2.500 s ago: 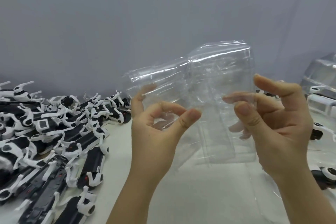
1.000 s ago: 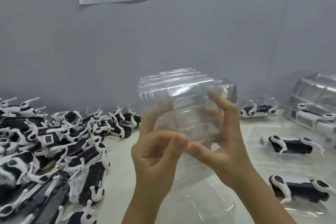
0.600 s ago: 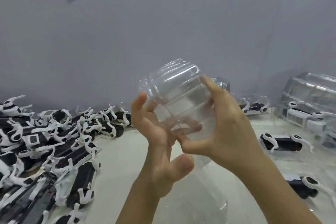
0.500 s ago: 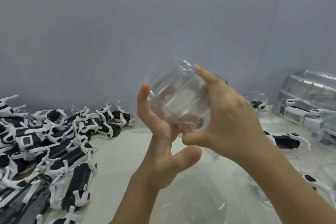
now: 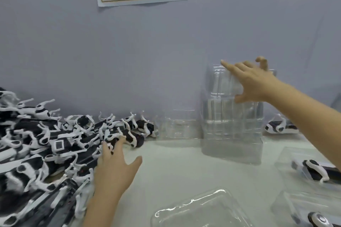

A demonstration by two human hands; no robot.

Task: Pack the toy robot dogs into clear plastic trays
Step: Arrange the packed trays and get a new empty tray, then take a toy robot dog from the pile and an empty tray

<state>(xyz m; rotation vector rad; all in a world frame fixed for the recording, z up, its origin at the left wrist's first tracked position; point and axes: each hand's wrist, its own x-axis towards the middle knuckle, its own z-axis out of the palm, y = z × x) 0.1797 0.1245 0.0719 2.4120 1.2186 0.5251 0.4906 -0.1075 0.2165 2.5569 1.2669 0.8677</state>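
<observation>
The left hand (image 5: pixel 114 168), fingers splayed and gripping nothing, touches the heap of toy robot dogs (image 5: pixel 46 143) at its nine o'clock — the right hand (image 5: pixel 252 83), likewise spread, rests on the tray stack (image 5: pixel 232 131) at its six o'clock.

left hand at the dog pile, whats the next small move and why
Probably curl the left hand round the nearest dog and lift it: its open fingers touch the pile, an empty tray waits in front, and the right hand rests on the tray stack.
</observation>
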